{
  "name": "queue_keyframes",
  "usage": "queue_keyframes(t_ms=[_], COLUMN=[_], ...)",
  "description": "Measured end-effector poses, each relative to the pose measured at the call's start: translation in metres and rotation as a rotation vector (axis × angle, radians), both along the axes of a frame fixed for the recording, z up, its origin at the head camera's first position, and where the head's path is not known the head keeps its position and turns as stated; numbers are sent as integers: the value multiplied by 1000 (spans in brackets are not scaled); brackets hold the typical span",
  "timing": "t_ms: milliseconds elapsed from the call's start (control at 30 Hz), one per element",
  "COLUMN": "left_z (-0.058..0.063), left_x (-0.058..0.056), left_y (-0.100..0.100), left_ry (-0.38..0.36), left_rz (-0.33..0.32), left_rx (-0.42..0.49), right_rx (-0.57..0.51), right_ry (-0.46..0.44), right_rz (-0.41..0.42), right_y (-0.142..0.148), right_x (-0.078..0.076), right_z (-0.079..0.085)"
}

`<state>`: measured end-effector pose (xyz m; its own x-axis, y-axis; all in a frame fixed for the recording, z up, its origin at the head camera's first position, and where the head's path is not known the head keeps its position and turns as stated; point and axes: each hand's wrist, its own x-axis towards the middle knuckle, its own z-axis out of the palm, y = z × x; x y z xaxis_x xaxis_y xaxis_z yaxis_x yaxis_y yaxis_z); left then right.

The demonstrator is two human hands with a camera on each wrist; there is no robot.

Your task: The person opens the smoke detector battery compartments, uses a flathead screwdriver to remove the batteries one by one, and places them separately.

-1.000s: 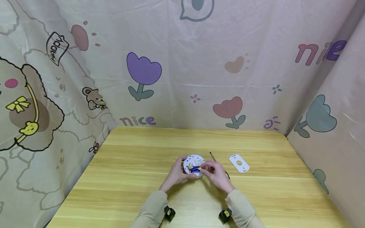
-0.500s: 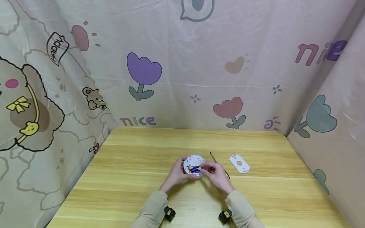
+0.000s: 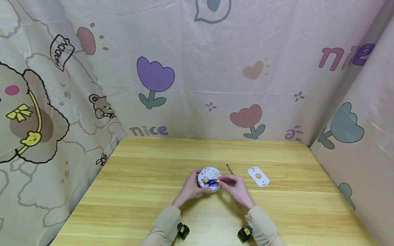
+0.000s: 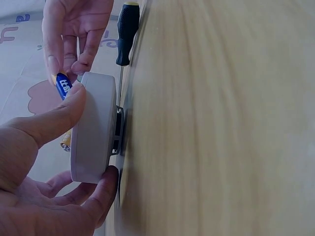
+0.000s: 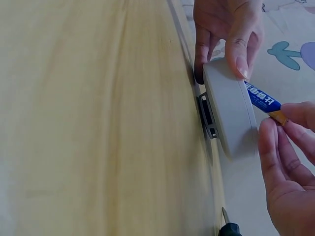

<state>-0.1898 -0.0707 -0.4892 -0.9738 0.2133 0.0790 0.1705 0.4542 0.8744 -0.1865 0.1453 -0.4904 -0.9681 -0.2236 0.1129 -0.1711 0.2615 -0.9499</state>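
My left hand [image 3: 190, 187] grips a round white device [image 3: 210, 173], which looks like a smoke detector, by its rim. Its back, with a battery recess, faces up towards me. Thumb and fingers of my right hand [image 3: 235, 188] pinch the orange end of a blue battery [image 5: 265, 100]. This battery slants out of the device, its other end still at the recess and hidden behind the rim in the right wrist view. Another battery's orange end [image 4: 66, 141] shows beside the device in the left wrist view.
A screwdriver [image 4: 128, 34] with a dark handle lies on the wooden table [image 3: 138, 191] beyond my right hand, partly hidden by it in the head view. To its right lies a white plate [image 3: 253, 171] with a round central hole. Printed curtains enclose the table.
My right hand has shifted slightly to the right, drawing the pinched battery end outward. It now covers more of the screwdriver. My left hand and the device have stayed in place.
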Motion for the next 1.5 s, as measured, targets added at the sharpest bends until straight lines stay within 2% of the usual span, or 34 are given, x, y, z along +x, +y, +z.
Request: queue_keyframes(t_ms=[267,400,633,967,1300,1500], left_z=[0,0,1,2,1,0], left_x=[0,1,0,1,0,0], left_y=[0,0,0,1,0,0], left_ry=[5,4,-7,-15,-10,-17], left_rz=[2,5,0,-1,2,11], left_rx=[3,6,18,12,-1,-9], right_rx=[-102,-197,-337,-542,-784,-831], right_ry=[-37,-46,-108,-179,-132,-145], right_rz=[-41,-21,-50,-50,31,8], right_y=[3,5,7,14,20,25], right_x=[0,-1,-1,0,0,-2], right_z=[0,1,3,7,6,6])
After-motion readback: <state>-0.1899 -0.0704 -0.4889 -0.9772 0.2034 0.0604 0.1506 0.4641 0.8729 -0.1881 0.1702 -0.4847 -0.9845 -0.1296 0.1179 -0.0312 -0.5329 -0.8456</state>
